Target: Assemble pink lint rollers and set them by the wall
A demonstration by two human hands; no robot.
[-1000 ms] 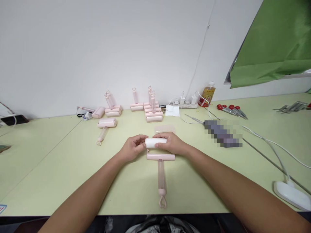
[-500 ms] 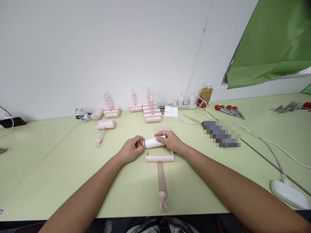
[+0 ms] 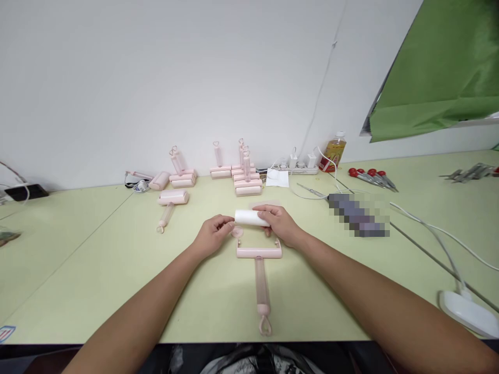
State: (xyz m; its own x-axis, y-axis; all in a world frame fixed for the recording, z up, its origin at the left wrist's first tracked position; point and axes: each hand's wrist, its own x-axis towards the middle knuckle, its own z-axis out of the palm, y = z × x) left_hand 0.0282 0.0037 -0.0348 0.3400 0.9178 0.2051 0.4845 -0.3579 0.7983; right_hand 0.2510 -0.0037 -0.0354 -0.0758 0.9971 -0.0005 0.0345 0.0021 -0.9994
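I have the right hand (image 3: 281,225) closed around the right end of the white roll (image 3: 246,217), which is up over the table (image 3: 202,306), just beyond the pink frame (image 3: 259,253). Left hand (image 3: 212,237): thumb and fingers nearly together at the edge of the round pink cap (image 3: 237,232); I can't tell whether it's gripped or only touched. Cap sits below the roll's left end. Frame lies flat, open side away from me, handle (image 3: 262,283) toward me. Other pink rollers (image 3: 248,187) by the wall.
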